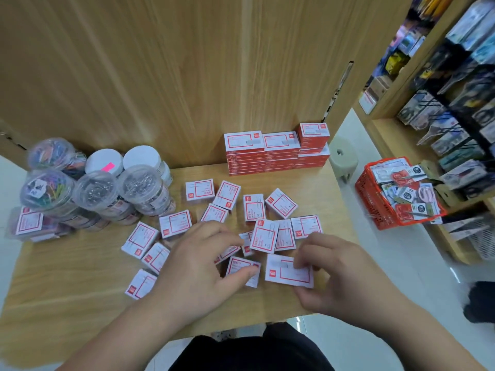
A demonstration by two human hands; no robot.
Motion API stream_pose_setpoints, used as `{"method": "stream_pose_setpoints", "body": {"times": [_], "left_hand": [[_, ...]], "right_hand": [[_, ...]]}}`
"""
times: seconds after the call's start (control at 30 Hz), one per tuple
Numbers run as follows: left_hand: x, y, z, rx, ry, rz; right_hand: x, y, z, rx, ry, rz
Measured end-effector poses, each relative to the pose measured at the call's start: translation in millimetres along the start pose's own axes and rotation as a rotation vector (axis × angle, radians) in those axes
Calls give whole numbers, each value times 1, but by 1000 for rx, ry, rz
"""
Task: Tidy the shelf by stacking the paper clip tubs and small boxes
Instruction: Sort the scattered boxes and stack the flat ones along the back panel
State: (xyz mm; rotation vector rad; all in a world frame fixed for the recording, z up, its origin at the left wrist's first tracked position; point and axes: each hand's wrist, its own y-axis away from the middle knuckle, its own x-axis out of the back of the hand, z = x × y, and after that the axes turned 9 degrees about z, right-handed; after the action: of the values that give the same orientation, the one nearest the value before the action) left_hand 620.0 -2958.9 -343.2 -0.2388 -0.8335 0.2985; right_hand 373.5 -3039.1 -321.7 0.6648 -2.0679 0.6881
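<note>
Several small white-and-red boxes (pixel 281 203) lie scattered over the wooden shelf (pixel 67 277). My left hand (pixel 195 269) reaches over them; its thumb and fingers pinch one small box (pixel 242 267) near the front. My right hand (pixel 334 274) pinches a slightly larger box (pixel 281 270) by its right end, flat on the shelf. Clear round paper clip tubs (pixel 93 191) stand stacked at the left, some with white lids. Neat stacks of red boxes (pixel 276 152) stand against the back panel.
A flat clear case with a red label (pixel 29 223) lies at the far left. A red basket (pixel 396 199) of packaged goods stands to the right beside a small stool (pixel 342 156). Store shelves (pixel 442 103) with hanging goods fill the right side.
</note>
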Motion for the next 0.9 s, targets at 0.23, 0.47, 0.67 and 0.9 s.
{"method": "stream_pose_setpoints", "body": {"times": [0.23, 0.47, 0.67, 0.9], "left_hand": [[5, -28, 39, 499, 599, -50], [3, -62, 54, 740, 867, 13], [6, -92, 43, 710, 724, -185], [2, -134, 36, 593, 599, -383]], "right_hand": [[17, -54, -28, -31, -83, 246], [-1, -83, -35, 23, -80, 261], [17, -102, 0, 225, -17, 182], [30, -134, 37, 355, 64, 183]]}}
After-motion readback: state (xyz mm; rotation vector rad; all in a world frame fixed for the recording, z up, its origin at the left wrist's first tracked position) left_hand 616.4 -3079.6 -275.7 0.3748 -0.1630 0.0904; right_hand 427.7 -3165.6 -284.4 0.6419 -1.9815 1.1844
